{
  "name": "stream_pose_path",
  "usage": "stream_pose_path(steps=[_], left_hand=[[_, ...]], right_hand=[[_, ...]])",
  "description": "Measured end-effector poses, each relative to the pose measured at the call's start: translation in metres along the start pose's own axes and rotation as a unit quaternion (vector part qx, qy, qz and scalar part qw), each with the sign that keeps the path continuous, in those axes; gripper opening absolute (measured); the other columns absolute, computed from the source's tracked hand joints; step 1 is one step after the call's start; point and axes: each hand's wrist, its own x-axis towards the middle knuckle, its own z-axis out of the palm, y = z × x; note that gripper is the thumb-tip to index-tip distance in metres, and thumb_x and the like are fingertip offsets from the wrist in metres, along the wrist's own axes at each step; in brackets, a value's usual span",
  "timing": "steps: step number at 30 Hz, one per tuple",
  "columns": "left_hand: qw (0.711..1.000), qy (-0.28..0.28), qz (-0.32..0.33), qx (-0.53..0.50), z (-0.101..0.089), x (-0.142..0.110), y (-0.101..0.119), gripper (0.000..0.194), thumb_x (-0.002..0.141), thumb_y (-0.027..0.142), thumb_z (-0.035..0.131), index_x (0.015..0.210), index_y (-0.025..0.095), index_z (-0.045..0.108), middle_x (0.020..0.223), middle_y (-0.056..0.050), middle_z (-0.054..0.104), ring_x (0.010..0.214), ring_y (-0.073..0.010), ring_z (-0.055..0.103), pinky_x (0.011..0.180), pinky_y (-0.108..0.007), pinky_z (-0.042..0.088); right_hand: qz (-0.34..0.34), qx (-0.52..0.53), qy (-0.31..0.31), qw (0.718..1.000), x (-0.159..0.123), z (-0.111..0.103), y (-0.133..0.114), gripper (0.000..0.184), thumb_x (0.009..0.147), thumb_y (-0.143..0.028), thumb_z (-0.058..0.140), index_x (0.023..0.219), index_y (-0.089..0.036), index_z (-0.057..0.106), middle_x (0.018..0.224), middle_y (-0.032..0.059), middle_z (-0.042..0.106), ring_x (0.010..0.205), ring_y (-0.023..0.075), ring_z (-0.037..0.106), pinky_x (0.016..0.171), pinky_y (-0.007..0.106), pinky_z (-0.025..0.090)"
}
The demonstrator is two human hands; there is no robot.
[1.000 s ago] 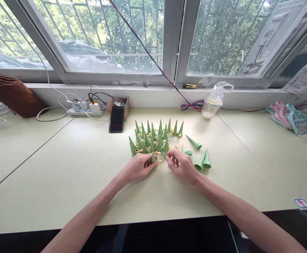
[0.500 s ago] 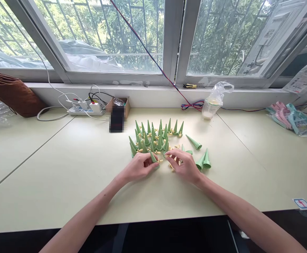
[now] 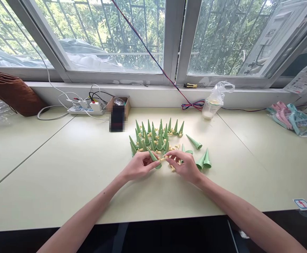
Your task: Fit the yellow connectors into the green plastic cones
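My left hand [image 3: 138, 166] is closed on a tilted green plastic cone [image 3: 151, 155], its tip leaning left. Pinched in the fingers of my right hand [image 3: 183, 163] is a small pale-yellow plastic piece [image 3: 162, 159], which meets the cone's side; whether it is one piece or two joined cannot be made out. Behind both hands several green cones [image 3: 160, 142] stand upright in a cluster, small yellow pieces fixed to many of them. Loose yellow pieces [image 3: 173, 168] lie partly hidden under my right hand. To its right are several plain cones [image 3: 207, 160], and one cone [image 3: 194, 142] lies on its side.
The pale table [image 3: 71, 182] runs up to the window sill. Along its back are a power strip [image 3: 86, 111] with cables, a small cardboard box [image 3: 127, 103], a bagged cup [image 3: 210, 107] and pink and blue plastic items [image 3: 292, 117]. A brown bag [image 3: 13, 94] lies far left.
My left hand has tilted the cone further to the left. My right fingers have come closer, bringing the yellow piece against the cone's side.
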Motion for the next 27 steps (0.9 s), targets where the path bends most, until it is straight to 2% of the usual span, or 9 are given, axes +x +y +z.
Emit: stream_pose_path(steps=[8,17,27], left_hand=[[1.0,0.007,0.018,-0.005,0.0,-0.001,0.002,0.031,0.089,0.042,0.064,0.093,0.012,0.069,0.06,0.0,0.056,0.052,-0.0097,0.045,0.046,-0.022,0.039],[0.999,-0.006,0.028,0.027,0.0,-0.001,0.0,0.027,0.09,0.04,0.062,0.091,0.014,0.07,0.055,0.004,0.044,0.05,-0.0086,0.036,0.045,-0.022,0.031],[0.998,-0.011,0.025,0.053,0.003,-0.002,-0.002,0.023,0.09,0.035,0.061,0.09,0.013,0.07,0.055,0.006,0.038,0.051,-0.0087,0.031,0.047,-0.023,0.027]], right_hand=[[0.008,-0.011,-0.024,1.0,-0.001,0.001,0.002,0.022,0.095,-0.04,0.061,0.095,-0.019,0.069,0.084,0.0054,0.073,0.066,0.0143,0.065,0.057,0.025,0.054],[-0.013,-0.027,-0.059,0.998,-0.002,0.002,0.006,0.025,0.097,-0.041,0.059,0.099,-0.019,0.071,0.088,0.0066,0.072,0.067,0.014,0.063,0.06,0.026,0.054],[-0.025,-0.047,-0.079,0.995,-0.004,0.004,0.012,0.022,0.098,-0.036,0.058,0.1,-0.018,0.07,0.087,0.006,0.07,0.067,0.0142,0.06,0.06,0.025,0.05]])
